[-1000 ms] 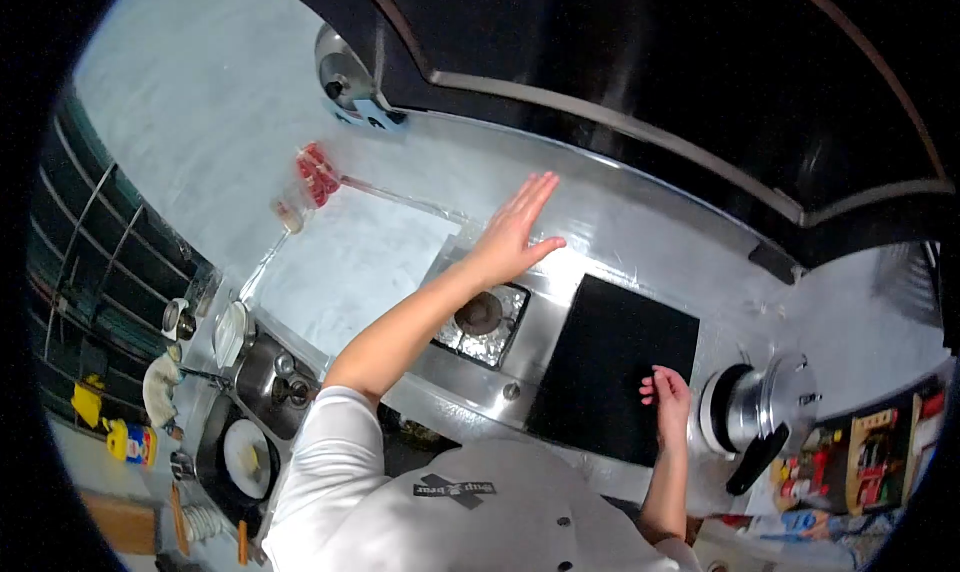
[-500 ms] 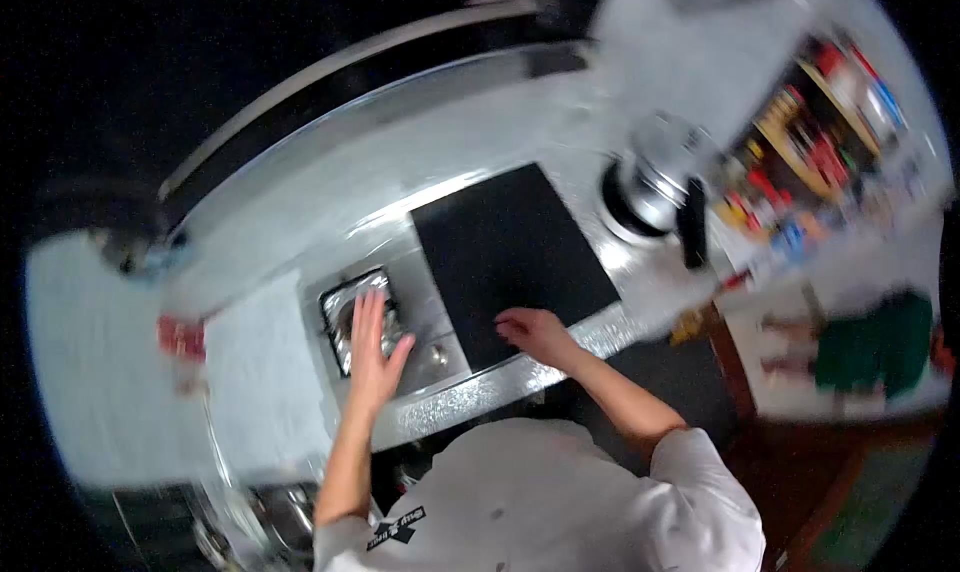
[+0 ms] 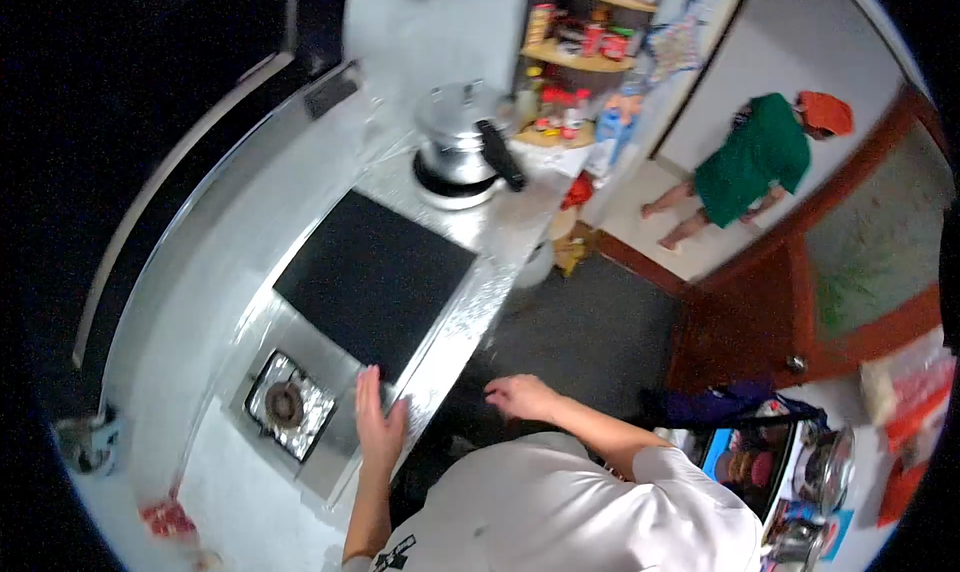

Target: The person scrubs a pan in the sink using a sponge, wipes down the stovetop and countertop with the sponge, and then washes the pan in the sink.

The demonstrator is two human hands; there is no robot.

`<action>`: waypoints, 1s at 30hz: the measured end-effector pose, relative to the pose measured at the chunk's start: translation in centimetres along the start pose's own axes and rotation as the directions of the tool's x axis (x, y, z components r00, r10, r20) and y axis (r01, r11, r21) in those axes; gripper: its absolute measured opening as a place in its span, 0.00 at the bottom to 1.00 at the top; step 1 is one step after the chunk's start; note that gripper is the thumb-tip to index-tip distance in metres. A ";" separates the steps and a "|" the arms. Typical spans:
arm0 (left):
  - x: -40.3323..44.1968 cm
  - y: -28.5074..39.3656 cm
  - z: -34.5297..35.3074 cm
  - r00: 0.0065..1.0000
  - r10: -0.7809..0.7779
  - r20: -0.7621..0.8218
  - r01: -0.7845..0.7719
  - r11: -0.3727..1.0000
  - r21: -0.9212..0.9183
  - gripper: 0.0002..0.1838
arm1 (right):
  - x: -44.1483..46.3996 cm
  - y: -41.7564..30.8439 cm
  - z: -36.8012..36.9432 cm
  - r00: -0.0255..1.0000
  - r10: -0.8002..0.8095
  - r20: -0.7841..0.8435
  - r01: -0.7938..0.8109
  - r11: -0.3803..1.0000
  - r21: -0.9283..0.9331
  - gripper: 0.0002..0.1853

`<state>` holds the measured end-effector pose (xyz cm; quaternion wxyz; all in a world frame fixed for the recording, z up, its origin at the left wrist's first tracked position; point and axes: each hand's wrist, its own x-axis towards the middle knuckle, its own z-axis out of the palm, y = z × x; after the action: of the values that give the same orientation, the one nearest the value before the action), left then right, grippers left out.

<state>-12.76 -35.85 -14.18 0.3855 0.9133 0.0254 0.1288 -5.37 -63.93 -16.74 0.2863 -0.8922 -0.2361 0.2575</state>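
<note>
My left hand (image 3: 380,419) is raised over the front edge of the gas stove, fingers stretched out and holding nothing. Beside it, the stove's burner (image 3: 285,404) sits in a foil-lined square recess. A flat black panel (image 3: 375,277) covers the other part of the stove, just beyond my left fingertips. My right hand (image 3: 525,397) hovers in front of the counter over the dark floor, touching nothing. Its fingers are loosely bent, with nothing seen in them.
A silver pressure cooker (image 3: 460,137) with a black handle stands at the counter's far end. Corner shelves (image 3: 580,57) hold jars and bottles. A person in green (image 3: 755,162) is beyond the doorway, near a wooden door (image 3: 740,317). Pots (image 3: 825,467) stand at the lower right.
My view has turned right, bringing the doorway and lower-right pots into sight. My left hand has gone from over the burner to the stove's front edge; my right hand is off the panel.
</note>
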 end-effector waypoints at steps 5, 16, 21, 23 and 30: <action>0.6 2.4 2.2 0.998 0.051 0.028 -0.050 0.998 -0.027 0.34 | 0.2 2.9 -0.5 0.999 -0.043 0.016 0.044 0.996 -0.073 0.18; 1.5 11.7 12.6 0.986 0.126 0.108 -0.121 0.991 -0.051 0.33 | -9.0 14.1 -7.1 0.997 0.069 -0.017 -0.070 0.996 -0.055 0.21; 3.0 18.0 17.6 0.959 0.215 0.187 -0.203 0.976 -0.082 0.33 | -13.8 21.6 -8.2 0.991 0.120 -0.058 -0.123 0.991 -0.048 0.21; 3.5 19.3 19.5 0.943 0.258 0.211 -0.247 0.966 -0.075 0.34 | -15.6 23.3 -9.1 0.970 0.219 -0.102 -0.219 0.976 0.012 0.21; 5.3 22.8 23.6 0.888 0.313 0.336 -0.305 0.949 -0.079 0.32 | -19.7 27.1 -9.4 0.915 0.360 -0.183 -0.331 0.929 0.167 0.20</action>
<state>-2.81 -67.50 -12.65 0.3694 0.9094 -0.1894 0.0271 -7.26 -98.40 -20.92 0.3183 -0.9210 -0.0252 0.2234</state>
